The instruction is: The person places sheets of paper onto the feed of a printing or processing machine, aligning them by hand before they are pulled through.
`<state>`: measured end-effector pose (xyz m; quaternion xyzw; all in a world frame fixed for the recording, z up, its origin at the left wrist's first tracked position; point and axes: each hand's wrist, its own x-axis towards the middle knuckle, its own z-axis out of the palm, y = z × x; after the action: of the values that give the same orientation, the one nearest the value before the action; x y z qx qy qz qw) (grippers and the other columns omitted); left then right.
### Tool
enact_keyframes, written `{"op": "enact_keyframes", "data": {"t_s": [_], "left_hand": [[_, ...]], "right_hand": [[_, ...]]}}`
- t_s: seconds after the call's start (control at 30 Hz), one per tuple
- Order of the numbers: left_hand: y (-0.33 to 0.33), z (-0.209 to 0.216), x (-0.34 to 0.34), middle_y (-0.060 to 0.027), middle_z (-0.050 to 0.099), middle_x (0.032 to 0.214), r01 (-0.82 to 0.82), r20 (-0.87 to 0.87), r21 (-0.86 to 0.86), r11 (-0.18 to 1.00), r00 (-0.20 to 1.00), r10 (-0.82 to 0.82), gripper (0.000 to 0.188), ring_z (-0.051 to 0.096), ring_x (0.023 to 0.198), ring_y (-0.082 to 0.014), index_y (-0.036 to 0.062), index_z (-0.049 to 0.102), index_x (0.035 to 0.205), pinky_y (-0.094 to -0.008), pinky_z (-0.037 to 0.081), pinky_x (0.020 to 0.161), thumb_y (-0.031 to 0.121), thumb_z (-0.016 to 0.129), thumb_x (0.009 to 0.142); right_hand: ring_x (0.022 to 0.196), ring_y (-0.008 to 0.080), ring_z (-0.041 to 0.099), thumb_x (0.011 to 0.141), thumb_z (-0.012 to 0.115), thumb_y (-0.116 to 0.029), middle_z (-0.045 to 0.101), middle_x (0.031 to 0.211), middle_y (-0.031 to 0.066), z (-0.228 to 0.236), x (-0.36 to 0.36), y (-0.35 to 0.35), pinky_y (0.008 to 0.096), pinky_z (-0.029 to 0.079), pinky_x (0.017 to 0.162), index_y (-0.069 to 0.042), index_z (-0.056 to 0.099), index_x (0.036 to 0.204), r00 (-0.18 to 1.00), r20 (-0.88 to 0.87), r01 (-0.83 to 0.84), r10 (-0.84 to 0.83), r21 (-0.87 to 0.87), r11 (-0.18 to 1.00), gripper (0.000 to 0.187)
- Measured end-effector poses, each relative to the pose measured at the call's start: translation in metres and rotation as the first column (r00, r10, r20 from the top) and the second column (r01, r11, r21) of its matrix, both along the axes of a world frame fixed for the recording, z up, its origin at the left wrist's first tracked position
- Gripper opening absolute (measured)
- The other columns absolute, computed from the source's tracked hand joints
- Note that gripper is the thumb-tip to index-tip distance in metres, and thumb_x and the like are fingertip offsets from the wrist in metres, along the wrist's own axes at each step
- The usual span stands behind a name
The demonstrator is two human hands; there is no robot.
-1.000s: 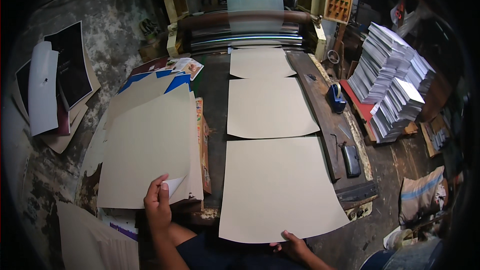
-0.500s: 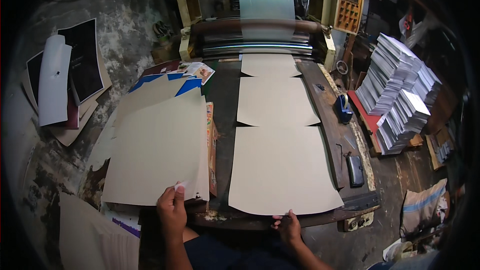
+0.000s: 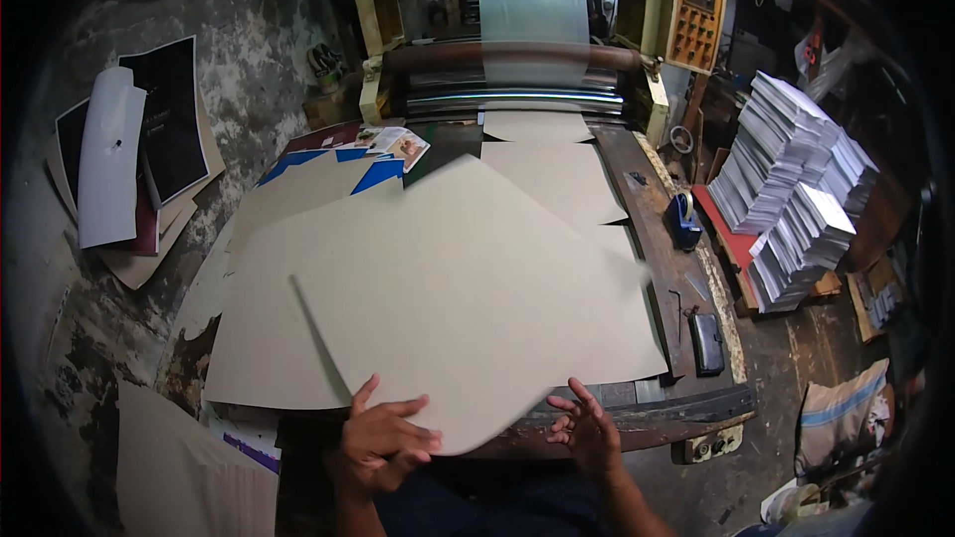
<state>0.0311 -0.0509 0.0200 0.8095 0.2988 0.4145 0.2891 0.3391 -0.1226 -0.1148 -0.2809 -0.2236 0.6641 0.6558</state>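
A large beige sheet of paper (image 3: 458,298) slants across the table, raised over the left stack and the row of sheets, its outline slightly blurred. My left hand (image 3: 388,438) is at its near corner, fingers over the surface and thumb at the lower edge, gripping it. Close beside the sheet's right edge, my right hand (image 3: 589,433) is open with its fingers apart; contact with the edge is unclear. Underneath lies a stack of beige sheets (image 3: 259,338) on the left. More beige sheets (image 3: 547,179) run in an overlapping row from the roller machine (image 3: 512,60).
A tape dispenser (image 3: 682,221) and a black case (image 3: 706,343) lie along the table's right side. Tall stacks of white paper (image 3: 786,149) stand on a red board farther right. Dark prints (image 3: 169,119) lean at the left wall, and more sheets (image 3: 189,467) stand at lower left.
The nearest sheet of the row has been swung up leftward over the left stack. My left hand has moved right to its corner; my right hand has opened. The row has shifted slightly toward the machine.
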Motion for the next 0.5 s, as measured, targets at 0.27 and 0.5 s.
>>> {"op": "enact_keyframes", "data": {"t_s": [0.27, 0.5], "left_hand": [[0.008, -0.002, 0.002, -0.0036, 0.07, 0.113, -0.08, -0.136, 0.227, 0.971, 0.984, 0.113, 0.038, 0.054, 0.125, -0.0324, 0.0158, 0.075, 0.098, -0.0605, 0.008, 0.114, 0.046, 0.076, 0.075], [0.037, -0.011, -0.03, -0.0127, 0.07, 0.109, -0.342, -0.018, -0.039, 0.939, 0.94, 0.341, 0.052, 0.061, 0.115, -0.0318, 0.0026, 0.07, 0.104, -0.0464, 0.038, 0.105, 0.038, 0.084, 0.067]], "right_hand": [[0.069, 0.0224, 0.06, 0.087, 0.059, -0.026, 0.061, 0.074, 0.0139, -0.023, 0.009, -0.021, 0.0319, 0.046, 0.062, 0.003, 0.057, 0.097, 0.994, 0.075, -0.055, 0.082, -0.311, 0.949, 0.032], [0.075, 0.0239, 0.063, 0.094, 0.051, -0.029, 0.065, 0.082, 0.0161, -0.057, -0.005, -0.076, 0.0297, 0.044, 0.063, 0.004, 0.056, 0.104, 0.964, 0.183, -0.088, 0.193, -0.465, 0.881, 0.035]]}}
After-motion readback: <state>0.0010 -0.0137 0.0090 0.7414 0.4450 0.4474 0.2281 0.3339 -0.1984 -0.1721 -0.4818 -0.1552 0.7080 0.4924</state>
